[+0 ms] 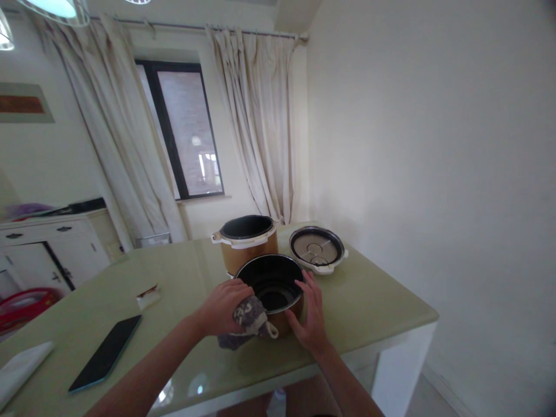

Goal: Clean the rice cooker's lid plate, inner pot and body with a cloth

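Observation:
A round inner pot (271, 284), black inside and brown outside, rests near the front edge of the table with its mouth tilted toward me. My left hand (226, 307) grips a grey and white patterned cloth (252, 318) against the pot's left side; a small loop hangs from the cloth. On the pot's right side, my right hand (309, 313) is spread, thumb at the front wall and fingers at the rim. Directly behind stands the cooker body (247, 249), brown with a white rim. Its detached lid (319, 249) lies underside up to the right.
The pale green glass-topped table (182, 266) has its corner at the right, near a bare wall. To the left lie a dark phone or tablet (106, 353), a small packet (148, 297) and a white item (24, 368). A white cabinet (56, 243) stands beyond.

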`<state>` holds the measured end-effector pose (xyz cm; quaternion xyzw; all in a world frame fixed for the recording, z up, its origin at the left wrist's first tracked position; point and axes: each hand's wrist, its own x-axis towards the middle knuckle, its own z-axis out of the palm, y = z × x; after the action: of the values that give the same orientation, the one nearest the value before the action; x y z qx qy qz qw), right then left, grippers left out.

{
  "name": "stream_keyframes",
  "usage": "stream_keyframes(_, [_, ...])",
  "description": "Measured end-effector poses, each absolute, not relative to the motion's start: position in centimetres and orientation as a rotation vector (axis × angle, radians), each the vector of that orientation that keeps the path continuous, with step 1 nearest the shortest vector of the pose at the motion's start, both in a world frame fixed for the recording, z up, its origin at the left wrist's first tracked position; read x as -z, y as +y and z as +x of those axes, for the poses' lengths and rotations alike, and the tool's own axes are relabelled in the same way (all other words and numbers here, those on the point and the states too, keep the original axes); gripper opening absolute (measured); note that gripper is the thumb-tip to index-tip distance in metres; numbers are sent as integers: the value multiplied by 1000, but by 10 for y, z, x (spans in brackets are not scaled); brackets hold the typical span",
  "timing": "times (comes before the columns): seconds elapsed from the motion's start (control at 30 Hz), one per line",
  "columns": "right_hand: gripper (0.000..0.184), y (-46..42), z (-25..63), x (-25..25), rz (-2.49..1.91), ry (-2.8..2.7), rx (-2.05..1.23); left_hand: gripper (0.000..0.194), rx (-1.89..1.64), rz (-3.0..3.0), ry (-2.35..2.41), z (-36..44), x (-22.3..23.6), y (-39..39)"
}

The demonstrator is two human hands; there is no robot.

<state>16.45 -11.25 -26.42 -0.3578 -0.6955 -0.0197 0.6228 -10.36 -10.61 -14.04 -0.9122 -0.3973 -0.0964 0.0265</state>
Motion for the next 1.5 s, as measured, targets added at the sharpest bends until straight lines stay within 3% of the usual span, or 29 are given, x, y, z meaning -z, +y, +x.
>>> stream_keyframes(0.1, [55,-124,155,258,-726,-1781,185,47,280,-2729,-1272,-75,149,-114])
stream_keyframes(0.23, [41,-124,150,251,-780,-1709,132,49,316,-2657,-1311,-44,155,-122])
stream_keyframes(0.43, [19,-110,170,234,-690,-1766,38,50,413,-2860,-1081,-69,153,-103])
stream_keyframes(0.63, [27,-103,178,225,-722,-1795,17,54,554,-2871,-952,-101,161,-75])
stream_keyframes(0.8, [33,-100,166,226,-890,-1622,128,48,455,-2663,-1205,-57,173,-101])
stream_keyframes(0.93, [33,-102,163,224,-822,-1632,-35,50,425,-2537,-1379,-22,175,-127])
stream_keyframes(1.13, [21,-97,170,215,-828,-1634,-130,54,345,-2816,-1037,-55,163,-108])
stream_keyframes(1.3, [23,-84,176,214,-825,-1574,-123,59,541,-2826,-893,-99,167,-79])
stream_keyframes(1.5, [31,-79,175,218,-877,-1592,47,47,542,-2661,-1096,-71,176,-83])
